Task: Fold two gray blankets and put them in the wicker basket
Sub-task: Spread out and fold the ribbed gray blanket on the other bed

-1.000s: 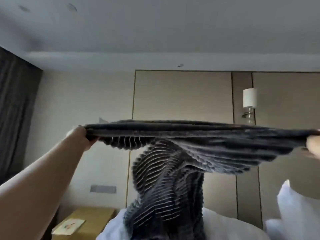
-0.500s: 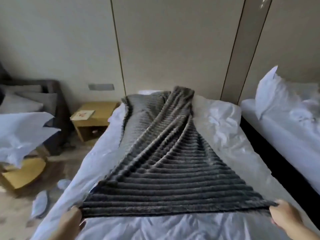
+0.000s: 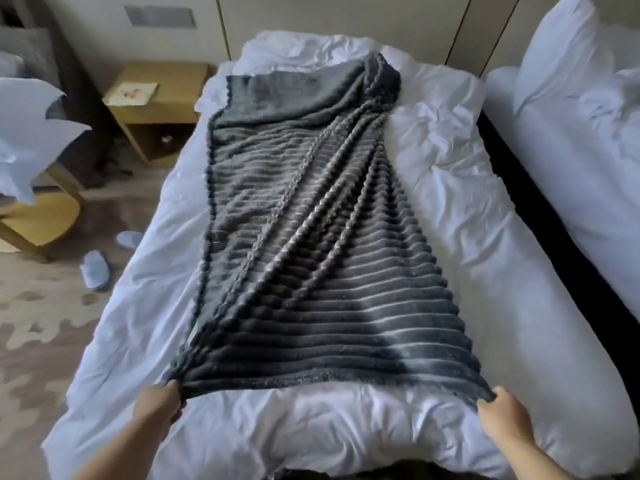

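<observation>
White bed [image 3: 450, 237], ribbed gray blanket [image 3: 311, 271] spread lengthwise w/ twist, L hand [image 3: 160, 407] & R hand [image 3: 502, 415] pinching near corners

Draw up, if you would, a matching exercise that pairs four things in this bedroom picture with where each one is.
Things:
1. gray blanket
2. slippers
3. wooden nightstand
4. left hand

Places:
A. on the floor, left of the white bed
B. gripping the blanket's near corner
C. spread lengthwise on the bed
D. beside the bed's far end

Pairs: 1-C, 2-A, 3-D, 4-B
</observation>
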`<state>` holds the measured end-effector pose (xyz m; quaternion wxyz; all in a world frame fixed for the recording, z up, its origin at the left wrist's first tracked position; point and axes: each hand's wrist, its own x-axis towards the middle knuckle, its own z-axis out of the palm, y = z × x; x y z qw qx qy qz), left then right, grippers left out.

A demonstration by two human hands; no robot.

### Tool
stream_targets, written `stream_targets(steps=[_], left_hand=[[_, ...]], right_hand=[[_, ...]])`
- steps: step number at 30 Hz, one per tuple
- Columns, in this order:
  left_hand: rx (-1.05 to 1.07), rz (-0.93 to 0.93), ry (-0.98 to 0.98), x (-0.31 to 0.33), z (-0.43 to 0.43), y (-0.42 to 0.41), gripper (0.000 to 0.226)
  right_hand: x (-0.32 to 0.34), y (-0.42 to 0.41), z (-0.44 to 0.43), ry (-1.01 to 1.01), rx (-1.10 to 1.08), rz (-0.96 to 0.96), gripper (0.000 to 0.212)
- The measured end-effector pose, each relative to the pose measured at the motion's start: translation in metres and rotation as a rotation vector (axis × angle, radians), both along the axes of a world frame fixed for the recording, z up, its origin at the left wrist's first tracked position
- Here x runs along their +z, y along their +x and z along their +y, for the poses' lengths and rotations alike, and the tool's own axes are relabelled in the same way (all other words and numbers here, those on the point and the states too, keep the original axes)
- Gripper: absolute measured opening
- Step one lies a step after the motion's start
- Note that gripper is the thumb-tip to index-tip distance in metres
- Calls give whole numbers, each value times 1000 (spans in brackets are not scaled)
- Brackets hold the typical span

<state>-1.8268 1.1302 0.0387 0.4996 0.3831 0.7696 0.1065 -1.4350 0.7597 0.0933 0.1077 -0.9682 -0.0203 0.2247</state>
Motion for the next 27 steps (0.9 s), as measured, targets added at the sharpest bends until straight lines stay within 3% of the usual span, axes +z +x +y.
stream_targets(steps=[8,13,20,27], left_hand=[[-35,-69,234,39,-78,-6,18],[-127,92,180,30,-166,-47,27],[-394,479,173,-9,-279,-102,30],[-431,526,115,-48,-362,-141,24]], right_hand=[[10,-5,-50,120,155,-46,15],[-2,-25,-125,87,220,-26,13],[-58,-53,-235,-84,275,81,15],[-87,-82,-299,-195,273,134,15]])
